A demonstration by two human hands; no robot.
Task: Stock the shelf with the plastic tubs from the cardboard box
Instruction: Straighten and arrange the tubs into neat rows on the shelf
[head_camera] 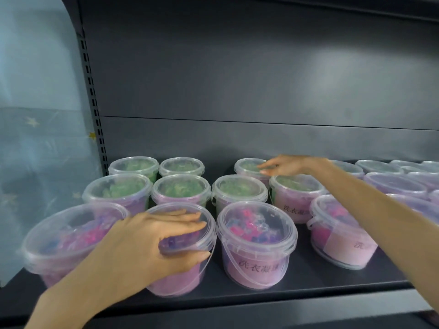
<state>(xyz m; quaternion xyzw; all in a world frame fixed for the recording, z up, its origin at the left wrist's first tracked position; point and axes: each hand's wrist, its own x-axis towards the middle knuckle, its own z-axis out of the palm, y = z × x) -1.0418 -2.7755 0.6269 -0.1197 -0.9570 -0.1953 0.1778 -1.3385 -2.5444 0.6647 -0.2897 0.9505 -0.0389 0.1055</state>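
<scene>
Tubs [256, 243]: stood in rows on the shelf [308, 281].
Left grip [154, 236]: fingers are laid flat on top of a front tub [175, 279], with the thumb pressed at its edge.
Right grip [285, 166]: held open and flat over a back tub [245, 166]; whether it is touched cannot be told.
Handling: probably light, smooth and slippery, so best held round the sides, under the top edge.

Backed by a dark grey metal panel [237, 67], crossed by a thin horizontal seam [237, 121]. Lit softly, with a pale glare [344, 74] on the panel's right half. Edged at the left by a slotted upright post [91, 96]. Beside the post, draped with a pale blue curtain [40, 91] dotted with small stars [32, 121].
</scene>
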